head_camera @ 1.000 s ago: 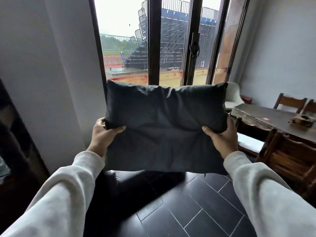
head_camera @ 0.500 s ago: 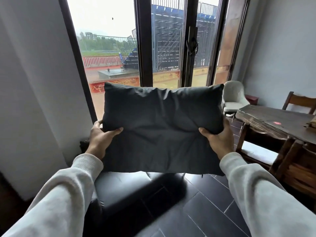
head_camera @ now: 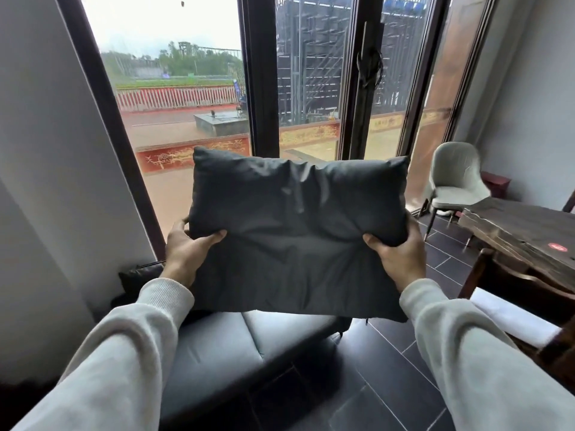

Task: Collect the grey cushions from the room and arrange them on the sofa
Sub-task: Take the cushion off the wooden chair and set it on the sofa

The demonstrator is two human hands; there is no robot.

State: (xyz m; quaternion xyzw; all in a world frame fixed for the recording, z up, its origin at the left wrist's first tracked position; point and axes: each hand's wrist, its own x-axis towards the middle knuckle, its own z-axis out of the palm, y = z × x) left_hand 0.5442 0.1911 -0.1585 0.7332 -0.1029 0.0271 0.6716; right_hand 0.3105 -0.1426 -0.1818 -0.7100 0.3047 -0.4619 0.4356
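Holding a grey cushion [head_camera: 295,237] upright in the air, broad face toward the camera, long edges level. On its left edge, the left grip [head_camera: 186,250], pinching the fabric about halfway up: thumb pressed across the near face, fingers wrapped round behind and out of sight. On its right edge, the right grip [head_camera: 401,253], pinching the same way at much the same height, thumb on the near face, fingers hidden behind. Creases in the cover running between the two thumbs (filling bunched above that line, flatter below). Both arms in pale grey sleeves [head_camera: 130,353], stretched forward. Below the cushion, a dark sofa [head_camera: 217,353] against the left wall; the cushion's lower edge over the far part of the seat in this view, not resting on it, carried by nothing but the two grips. Behind, a tall dark-framed window [head_camera: 186,88]. To the right, a dark wooden surface [head_camera: 513,231] with a red mark [head_camera: 557,247] near its right edge, a pale chair [head_camera: 457,178] beyond its far corner, and dark floor tiles [head_camera: 389,384] underneath
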